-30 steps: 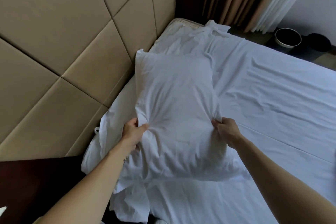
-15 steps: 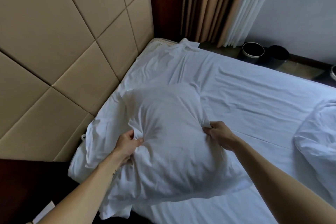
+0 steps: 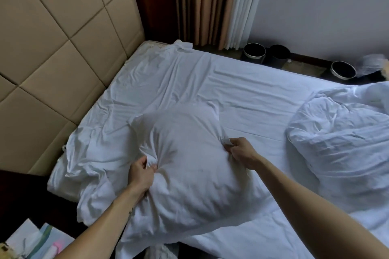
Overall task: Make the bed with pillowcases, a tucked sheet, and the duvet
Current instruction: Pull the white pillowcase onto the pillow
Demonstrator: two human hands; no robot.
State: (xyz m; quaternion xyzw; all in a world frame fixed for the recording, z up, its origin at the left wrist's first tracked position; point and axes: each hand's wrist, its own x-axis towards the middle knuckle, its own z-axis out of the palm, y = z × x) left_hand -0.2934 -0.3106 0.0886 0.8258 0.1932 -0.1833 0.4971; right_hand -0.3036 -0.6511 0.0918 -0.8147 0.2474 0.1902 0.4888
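A white pillow in its pillowcase (image 3: 189,166) is held over the near part of the bed. My left hand (image 3: 141,174) grips a bunch of the case on its left side. On the right edge, my right hand (image 3: 242,151) pinches the fabric. The white sheet (image 3: 210,82) covers the mattress, wrinkled and bunched loose at the near left corner (image 3: 84,166). A crumpled white duvet (image 3: 341,136) lies on the right side of the bed.
A tan padded headboard (image 3: 52,59) lines the left. Brown and white curtains (image 3: 210,4) hang at the far corner. Three dark round bins (image 3: 253,52) stand on the floor beyond the bed. Papers and a bag (image 3: 40,242) lie on a dark surface at lower left.
The pillow has come down from an upright hold towards the bed, still gripped at both sides. The view has swung right, bringing the duvet into sight.
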